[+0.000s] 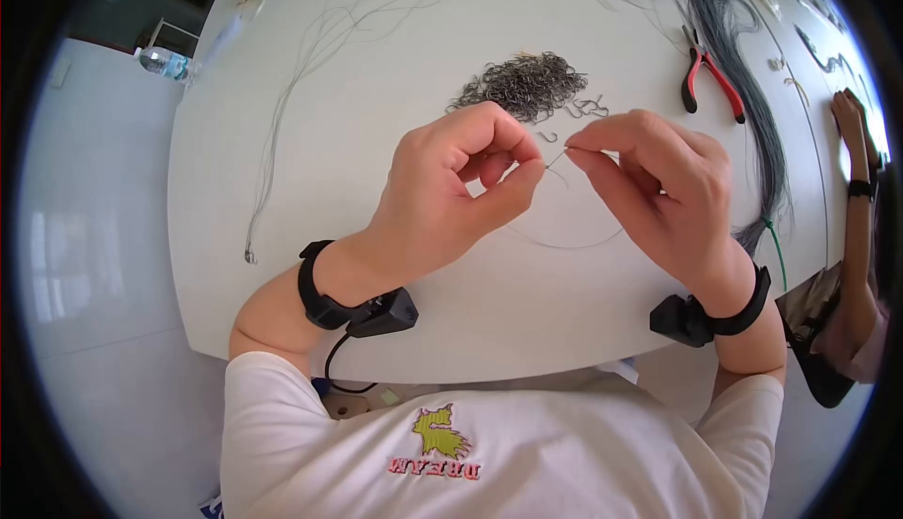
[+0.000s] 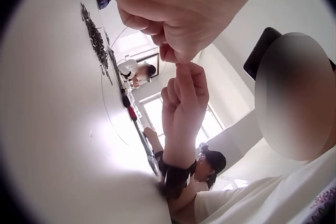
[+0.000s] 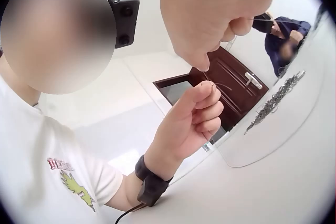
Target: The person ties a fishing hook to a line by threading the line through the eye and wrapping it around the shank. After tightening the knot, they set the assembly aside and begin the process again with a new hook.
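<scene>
Over the bench (image 1: pixel 329 171), the left hand (image 1: pixel 451 180) pinches a thin line (image 1: pixel 557 158), near a pile of metal hooks (image 1: pixel 527 86). To its right, the right hand (image 1: pixel 663 180) pinches that line too; red-handled pliers (image 1: pixel 697 56) lie farther out.

Our left hand (image 2: pixel 184 11) and right hand (image 2: pixel 182 100), fingertips close together, a dark pile (image 2: pixel 95 42) on the white table (image 2: pixel 47 108), a thin line (image 2: pixel 107 112) curving nearby, people (image 2: pixel 212 165) and a bright window (image 2: pixel 154 112) beyond.

Head view faces down; wrist views low, close, sideways; all share hook pile (image 1: pixel 529 86).
</scene>
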### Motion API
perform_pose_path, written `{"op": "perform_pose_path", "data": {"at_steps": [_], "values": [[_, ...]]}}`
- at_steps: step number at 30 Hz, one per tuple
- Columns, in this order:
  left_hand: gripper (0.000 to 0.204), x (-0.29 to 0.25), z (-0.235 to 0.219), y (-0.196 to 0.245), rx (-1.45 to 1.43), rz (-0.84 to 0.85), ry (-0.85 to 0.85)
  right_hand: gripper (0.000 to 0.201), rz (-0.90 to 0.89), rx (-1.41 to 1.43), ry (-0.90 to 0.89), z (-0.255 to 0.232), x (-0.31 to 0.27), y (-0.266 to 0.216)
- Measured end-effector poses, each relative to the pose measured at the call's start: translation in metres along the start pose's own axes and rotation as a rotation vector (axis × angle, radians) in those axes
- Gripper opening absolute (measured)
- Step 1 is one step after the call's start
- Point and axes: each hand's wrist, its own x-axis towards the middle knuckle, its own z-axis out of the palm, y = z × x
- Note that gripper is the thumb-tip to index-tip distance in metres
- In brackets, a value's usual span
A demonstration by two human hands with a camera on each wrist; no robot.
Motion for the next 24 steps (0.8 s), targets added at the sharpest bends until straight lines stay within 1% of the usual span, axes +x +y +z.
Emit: {"op": "perform_pose_path", "data": {"at_steps": [2,3,5,6,8,9,11,12,14,15,17,21,24], "values": [[0.006,-0.001,-0.002,0.0,-0.02,0.063,-0.003,0.005,0.107,0.091,-0.007,0.003,0.002,-0.001],[0.006,-0.001,0.004,0.004,-0.021,0.066,-0.008,0.005,0.11,0.087,-0.004,-0.002,-0.001,0.0],[0.006,-0.002,0.003,0.006,-0.027,0.079,-0.021,0.005,0.244,0.209,-0.058,-0.001,-0.002,0.003],[0.006,-0.002,0.003,0.006,-0.026,0.081,-0.025,0.005,0.246,0.207,-0.054,0.0,-0.002,0.004],[0.007,-0.002,0.003,0.009,-0.055,0.118,-0.035,0.006,0.337,0.311,-0.086,0.003,-0.002,0.004],[0.007,-0.003,0.003,0.01,-0.055,0.12,-0.037,0.006,0.338,0.31,-0.084,0.005,-0.002,0.004],[0.009,-0.005,0.003,0.011,-0.063,0.12,-0.041,0.01,0.525,0.54,-0.135,0.008,-0.002,0.004],[0.009,-0.005,0.002,0.012,-0.063,0.121,-0.041,0.01,0.524,0.538,-0.134,0.01,-0.003,0.004],[0.008,-0.005,0.0,0.012,-0.063,0.144,-0.036,0.014,0.607,0.697,-0.149,0.013,-0.004,0.004],[0.008,-0.005,0.0,0.011,-0.061,0.145,-0.035,0.014,0.604,0.697,-0.149,0.015,-0.005,0.005],[0.006,-0.004,0.001,0.008,-0.095,0.213,0.005,0.014,0.613,0.788,-0.122,0.018,-0.007,0.006],[0.005,-0.005,-0.001,0.008,-0.075,0.206,0.022,0.013,0.64,0.825,-0.103,0.02,-0.009,0.002],[0.005,-0.005,0.002,0.008,-0.115,0.206,0.07,0.012,0.64,0.849,-0.083,0.025,-0.012,0.0]]}}
